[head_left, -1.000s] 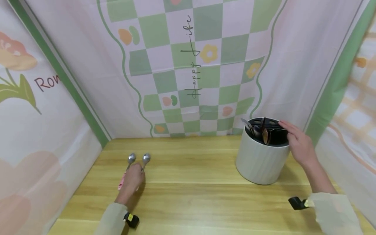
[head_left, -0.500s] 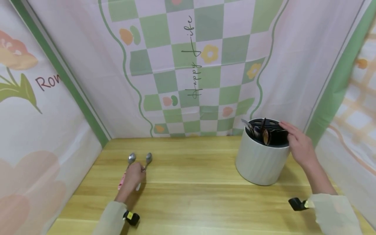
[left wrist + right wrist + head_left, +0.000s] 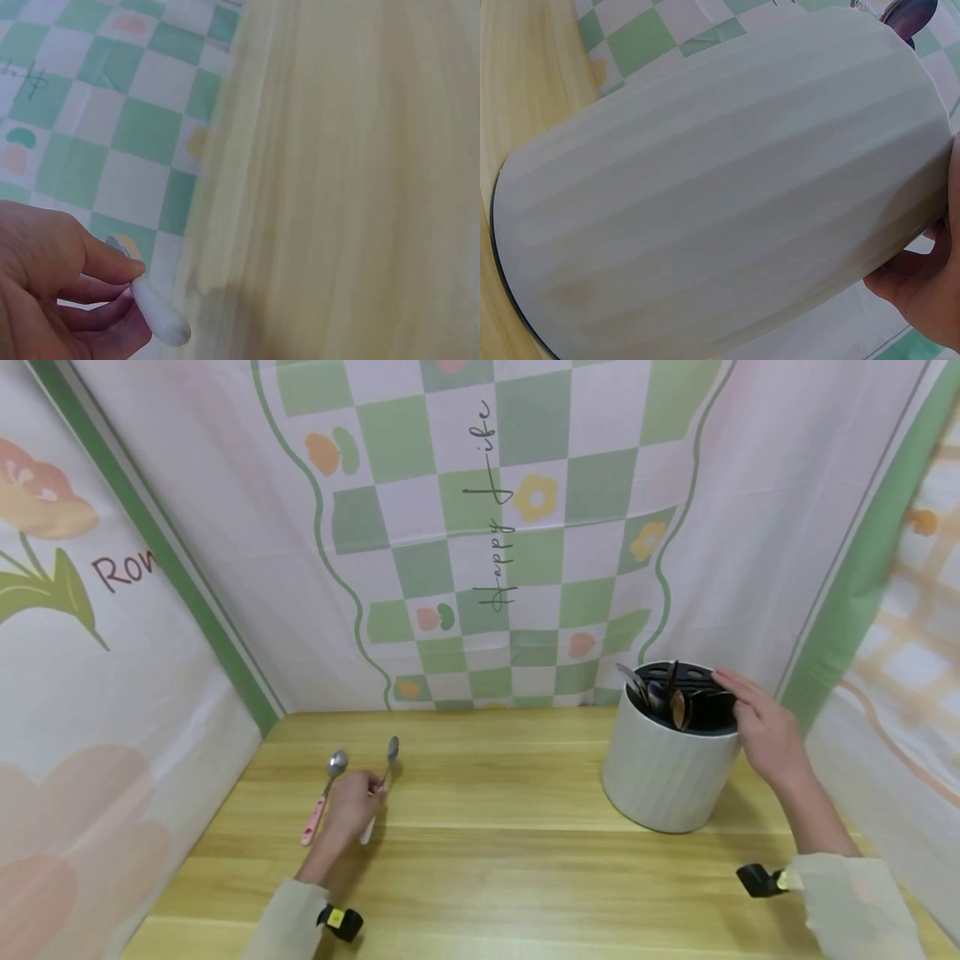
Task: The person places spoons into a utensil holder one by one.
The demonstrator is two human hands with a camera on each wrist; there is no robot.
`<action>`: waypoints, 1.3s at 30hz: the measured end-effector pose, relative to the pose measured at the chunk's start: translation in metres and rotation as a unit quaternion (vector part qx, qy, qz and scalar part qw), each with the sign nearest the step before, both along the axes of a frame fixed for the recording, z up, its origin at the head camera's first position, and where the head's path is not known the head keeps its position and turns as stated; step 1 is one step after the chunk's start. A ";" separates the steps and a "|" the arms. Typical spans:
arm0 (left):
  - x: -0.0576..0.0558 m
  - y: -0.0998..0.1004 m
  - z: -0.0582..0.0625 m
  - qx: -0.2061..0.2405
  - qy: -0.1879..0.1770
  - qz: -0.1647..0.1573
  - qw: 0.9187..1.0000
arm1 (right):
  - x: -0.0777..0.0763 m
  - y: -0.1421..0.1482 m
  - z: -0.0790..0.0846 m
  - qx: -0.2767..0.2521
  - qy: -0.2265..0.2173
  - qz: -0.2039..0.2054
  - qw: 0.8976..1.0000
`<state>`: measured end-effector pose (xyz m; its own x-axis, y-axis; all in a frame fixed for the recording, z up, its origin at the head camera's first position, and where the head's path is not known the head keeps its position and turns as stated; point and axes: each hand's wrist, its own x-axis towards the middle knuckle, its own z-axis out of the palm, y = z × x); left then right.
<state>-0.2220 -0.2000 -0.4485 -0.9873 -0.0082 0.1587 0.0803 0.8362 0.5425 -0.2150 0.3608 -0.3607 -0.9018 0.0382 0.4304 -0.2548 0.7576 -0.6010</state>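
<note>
In the head view my left hand (image 3: 352, 806) pinches a spoon with a white handle (image 3: 161, 315) between thumb and fingers. The spoon's metal bowl (image 3: 393, 748) points toward the back wall. Just left of that hand, a second spoon (image 3: 315, 820) lies on the table, with a pink patterned handle and a shiny bowl. At the right, my right hand (image 3: 768, 731) rests against the rim of a white ribbed utensil holder (image 3: 663, 781), its fingers extended along the edge. Inside the holder's black insert stand several utensils, among them a brown spoon (image 3: 680, 708).
The wooden table (image 3: 487, 877) runs back to a cloth backdrop (image 3: 495, 552) with green checks. Printed cloth also hangs at the left and right sides. The utensil holder stands near the back right of the table.
My left hand has shifted slightly right with the white-handled spoon, its bowl swinging right and away from the pink spoon, whose handle now shows. The right hand and holder look the same.
</note>
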 end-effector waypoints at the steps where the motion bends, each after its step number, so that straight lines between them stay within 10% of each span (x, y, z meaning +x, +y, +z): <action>1: 0.001 0.002 0.001 0.001 0.004 -0.003 1.000 | 0.000 0.000 0.000 0.000 0.000 0.000 1.000; 39: 0.013 0.042 0.023 0.090 0.016 -0.035 0.995 | -0.002 0.002 0.000 -0.008 -0.005 0.014 1.000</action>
<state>-0.2090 -0.1584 -0.4258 -0.9807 0.0292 0.1932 0.1551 0.7173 0.6793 -0.2174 0.3632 -0.3610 -0.9066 0.0188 0.4216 -0.2708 0.7401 -0.6155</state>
